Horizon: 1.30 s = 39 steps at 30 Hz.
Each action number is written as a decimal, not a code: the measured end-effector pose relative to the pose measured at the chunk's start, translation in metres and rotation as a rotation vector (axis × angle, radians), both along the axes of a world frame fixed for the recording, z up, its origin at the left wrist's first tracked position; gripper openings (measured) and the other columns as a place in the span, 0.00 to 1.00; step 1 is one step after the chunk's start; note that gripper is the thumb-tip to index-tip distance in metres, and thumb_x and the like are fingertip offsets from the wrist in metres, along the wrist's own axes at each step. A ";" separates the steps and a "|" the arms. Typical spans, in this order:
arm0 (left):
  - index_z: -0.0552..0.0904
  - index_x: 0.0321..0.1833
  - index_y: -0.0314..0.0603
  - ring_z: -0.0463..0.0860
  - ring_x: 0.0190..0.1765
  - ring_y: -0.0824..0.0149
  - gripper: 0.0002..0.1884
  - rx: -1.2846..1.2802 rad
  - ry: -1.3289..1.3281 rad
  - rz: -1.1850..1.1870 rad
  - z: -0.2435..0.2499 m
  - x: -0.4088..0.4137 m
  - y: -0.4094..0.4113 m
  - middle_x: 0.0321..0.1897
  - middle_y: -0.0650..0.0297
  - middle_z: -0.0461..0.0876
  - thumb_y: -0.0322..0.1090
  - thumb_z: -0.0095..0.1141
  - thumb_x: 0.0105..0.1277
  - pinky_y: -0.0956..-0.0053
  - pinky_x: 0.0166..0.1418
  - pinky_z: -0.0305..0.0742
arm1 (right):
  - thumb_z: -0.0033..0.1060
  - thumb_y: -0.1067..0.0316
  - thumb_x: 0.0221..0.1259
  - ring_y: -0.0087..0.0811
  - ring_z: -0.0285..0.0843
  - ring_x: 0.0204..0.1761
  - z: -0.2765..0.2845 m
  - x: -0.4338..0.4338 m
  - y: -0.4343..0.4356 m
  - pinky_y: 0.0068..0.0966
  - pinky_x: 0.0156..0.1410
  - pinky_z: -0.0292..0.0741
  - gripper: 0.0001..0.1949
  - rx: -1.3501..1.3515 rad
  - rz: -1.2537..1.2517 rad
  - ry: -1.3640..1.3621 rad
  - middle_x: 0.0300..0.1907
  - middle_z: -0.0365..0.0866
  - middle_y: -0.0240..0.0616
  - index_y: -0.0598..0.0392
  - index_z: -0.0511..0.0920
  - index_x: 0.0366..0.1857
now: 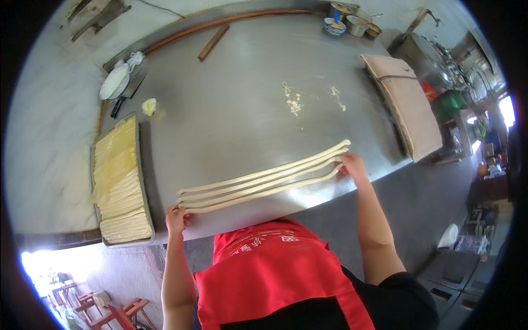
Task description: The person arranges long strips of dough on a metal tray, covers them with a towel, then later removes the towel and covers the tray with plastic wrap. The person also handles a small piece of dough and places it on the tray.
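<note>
Several long dough strips [264,177] lie roughly side by side near the front edge of a metal worktable [231,111]. Their left ends are at my left hand [176,218], whose fingers pinch the end of the nearest strip. At the other end, my right hand [352,165] grips the ends of the nearer strips between thumb and fingers. The farther strips end just beyond my right hand, resting on the metal. To the left, a metal tray [144,198] holds rows of pale dough strips [123,218], with a yellowish, shiny coating on the farther part.
A cleaver [134,84], a white bag [115,80] and a dough lump [149,107] lie back left. Dough scraps [294,103] dot the middle. A cloth-covered board [406,107] stands right; a wooden stick [213,42], a bowl [334,27] and metal pots [356,25] are at the back.
</note>
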<state>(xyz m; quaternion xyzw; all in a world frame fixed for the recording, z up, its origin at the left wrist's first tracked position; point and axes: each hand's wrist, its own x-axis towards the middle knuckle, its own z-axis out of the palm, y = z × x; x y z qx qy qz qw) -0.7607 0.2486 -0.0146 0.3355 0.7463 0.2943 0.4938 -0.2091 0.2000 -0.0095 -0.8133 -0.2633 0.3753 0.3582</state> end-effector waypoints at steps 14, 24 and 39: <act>0.68 0.32 0.38 0.68 0.15 0.70 0.07 0.210 0.219 0.043 0.006 0.025 0.003 0.16 0.62 0.69 0.32 0.49 0.55 0.73 0.19 0.64 | 0.54 0.59 0.51 0.46 0.76 0.32 0.006 -0.036 0.006 0.38 0.36 0.71 0.11 0.168 0.046 -0.628 0.27 0.78 0.48 0.57 0.73 0.29; 0.70 0.28 0.34 0.66 0.20 0.67 0.15 0.383 0.507 -0.012 -0.022 0.007 0.013 0.17 0.60 0.69 0.40 0.53 0.59 0.69 0.25 0.65 | 0.58 0.52 0.51 0.47 0.76 0.31 0.015 0.005 0.020 0.36 0.36 0.71 0.18 0.027 -0.031 -0.653 0.25 0.78 0.48 0.60 0.75 0.25; 0.69 0.33 0.34 0.74 0.29 0.50 0.13 0.222 0.580 -0.088 -0.011 0.024 0.025 0.23 0.48 0.74 0.38 0.49 0.55 0.60 0.38 0.68 | 0.56 0.56 0.49 0.47 0.76 0.30 -0.008 -0.003 0.028 0.38 0.37 0.72 0.15 0.017 0.009 -0.692 0.26 0.78 0.48 0.58 0.72 0.27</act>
